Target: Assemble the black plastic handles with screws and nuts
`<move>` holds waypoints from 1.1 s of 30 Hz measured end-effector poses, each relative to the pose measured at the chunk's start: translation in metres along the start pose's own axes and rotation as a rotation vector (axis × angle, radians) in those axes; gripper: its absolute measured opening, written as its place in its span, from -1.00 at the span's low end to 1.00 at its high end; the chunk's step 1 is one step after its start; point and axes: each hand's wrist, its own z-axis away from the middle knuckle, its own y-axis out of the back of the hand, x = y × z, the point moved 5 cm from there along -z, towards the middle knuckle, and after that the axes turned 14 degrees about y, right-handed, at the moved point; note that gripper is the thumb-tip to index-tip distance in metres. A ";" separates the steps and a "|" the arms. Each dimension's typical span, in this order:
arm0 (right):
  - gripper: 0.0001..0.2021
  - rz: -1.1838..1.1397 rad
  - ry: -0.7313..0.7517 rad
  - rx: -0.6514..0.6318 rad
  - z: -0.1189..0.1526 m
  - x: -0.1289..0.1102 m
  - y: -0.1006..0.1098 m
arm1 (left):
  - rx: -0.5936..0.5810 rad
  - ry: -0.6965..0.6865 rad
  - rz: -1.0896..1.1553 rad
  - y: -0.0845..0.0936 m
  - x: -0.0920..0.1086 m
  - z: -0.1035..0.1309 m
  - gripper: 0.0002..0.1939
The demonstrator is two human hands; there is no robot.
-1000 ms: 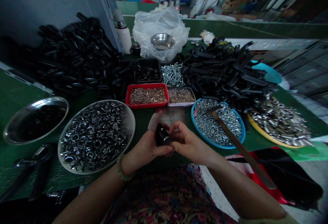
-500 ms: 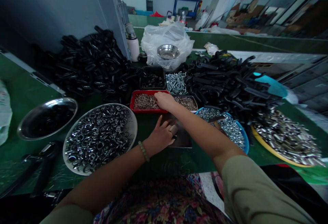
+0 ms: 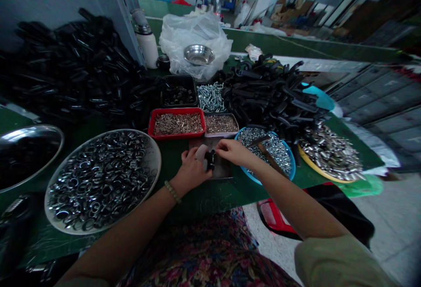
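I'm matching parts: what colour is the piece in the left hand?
The piece is mostly black, as the head view shows.

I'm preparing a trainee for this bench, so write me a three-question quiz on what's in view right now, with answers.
1. Multiple choice: over which of these does the head of the wooden-handled tool lie?
A) The red tray
B) The blue tray
C) The plastic bag

2. True or false: the left hand is inside the red tray.

3. Fill in the colour: at the right, the silver tube-like pieces are heaped on a ____ tray.

Key:
1. B
2. False; it holds a black part.
3. Yellow
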 end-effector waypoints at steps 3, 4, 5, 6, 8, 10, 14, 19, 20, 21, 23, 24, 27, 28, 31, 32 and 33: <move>-0.92 0.149 0.047 -0.041 -0.003 -0.005 -0.004 | 0.013 0.006 -0.028 0.000 0.000 0.000 -0.41; -0.91 0.232 0.072 -0.056 -0.005 -0.010 -0.005 | 0.017 -0.001 -0.030 0.000 0.000 0.000 -0.41; -0.90 0.325 0.096 -0.070 -0.006 -0.016 -0.006 | 0.020 -0.008 -0.030 0.000 0.000 0.000 -0.40; -0.89 0.417 0.124 -0.086 -0.007 -0.022 -0.006 | 0.024 -0.013 -0.031 0.000 0.001 0.000 -0.40; -0.88 0.584 0.187 -0.115 -0.006 -0.033 -0.010 | 0.028 -0.020 -0.031 0.001 0.001 0.000 -0.40; -0.86 0.695 0.268 -0.138 -0.003 -0.040 -0.014 | 0.029 -0.021 -0.032 0.001 0.002 0.000 -0.39; -0.85 0.740 0.412 -0.095 0.005 -0.039 -0.023 | 0.015 -0.011 -0.039 0.003 0.002 0.000 -0.38; -0.83 0.716 0.364 0.027 0.011 -0.027 -0.026 | 0.014 -0.015 -0.049 0.004 0.004 0.000 -0.40; -0.83 0.719 0.355 0.032 0.013 -0.026 -0.027 | 0.018 -0.019 -0.047 0.004 0.004 0.000 -0.40; -0.83 0.723 0.347 0.034 0.014 -0.026 -0.027 | 0.021 -0.024 -0.046 0.004 0.004 0.000 -0.40; -0.84 0.731 0.332 0.034 0.017 -0.026 -0.029 | 0.025 -0.031 -0.048 0.003 0.004 0.000 -0.40; -0.84 0.733 0.327 0.035 0.018 -0.026 -0.030 | 0.027 -0.032 -0.054 0.002 0.004 0.001 -0.40; -0.82 0.718 0.329 0.044 0.019 -0.027 -0.033 | 0.036 -0.037 -0.072 0.002 0.003 0.001 -0.38; -0.81 0.709 0.331 0.046 0.019 -0.027 -0.034 | 0.038 -0.039 -0.075 0.002 0.003 0.001 -0.37; -0.81 0.690 0.316 0.049 0.020 -0.024 -0.035 | 0.034 -0.040 -0.086 0.003 0.004 0.001 -0.37; -0.80 0.689 0.306 0.051 0.021 -0.023 -0.036 | 0.032 -0.039 -0.090 0.004 0.005 0.001 -0.37; -0.80 0.688 0.298 0.054 0.022 -0.022 -0.037 | 0.030 -0.038 -0.093 0.004 0.005 0.001 -0.37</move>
